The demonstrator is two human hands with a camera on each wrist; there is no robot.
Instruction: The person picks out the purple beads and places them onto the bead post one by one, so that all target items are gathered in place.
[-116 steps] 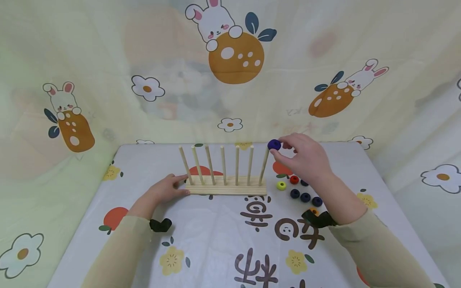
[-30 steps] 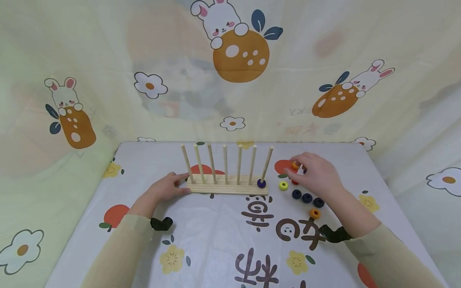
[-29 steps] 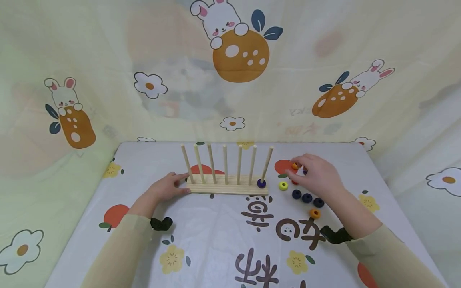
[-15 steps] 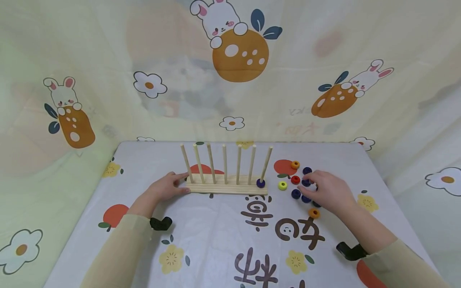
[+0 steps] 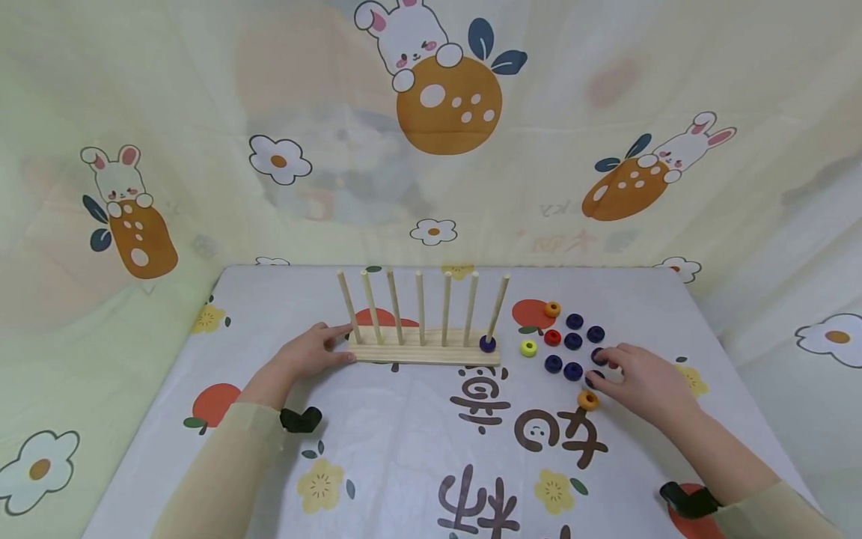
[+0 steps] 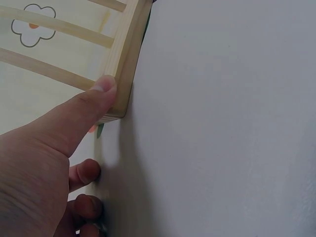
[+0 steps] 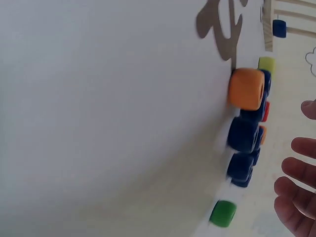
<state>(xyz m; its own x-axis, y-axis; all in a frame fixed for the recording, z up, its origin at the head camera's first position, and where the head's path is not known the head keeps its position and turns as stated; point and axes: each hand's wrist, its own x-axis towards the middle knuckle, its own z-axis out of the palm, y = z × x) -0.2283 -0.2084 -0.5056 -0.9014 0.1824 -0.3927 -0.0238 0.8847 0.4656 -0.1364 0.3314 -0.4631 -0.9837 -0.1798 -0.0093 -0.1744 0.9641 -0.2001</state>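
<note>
Near orange bead (image 5: 589, 401): on the cloth, right of the wooden rack (image 5: 424, 358) and nearer the person than it.
Right hand (image 5: 636, 382): right of the rack, over the outer dark blue beads (image 5: 573, 372); fingers spread and bent, nothing seen in them; contact with a bead I cannot tell.
Green bead (image 7: 223, 213): in the right wrist view, the loose bead farthest from the rack.
Left hand (image 5: 316, 353): at the rack's left end, thumb and index finger gripping the base.
Rack peg: the rightmost carries a dark blue bead (image 5: 488, 344) at its foot.
Yellow bead (image 5: 528, 348): just beside the rack's right end.
Red bead (image 5: 552, 337): right of the rack, past the yellow one.
Far orange bead (image 5: 552, 309): right of the rack, beyond the red.
Handling: the step looks like choosing a bead; best to descend straight, pinch its sides, leave the hole clear and avoid nudging neighbours, with the left grip steadying the rack.
</note>
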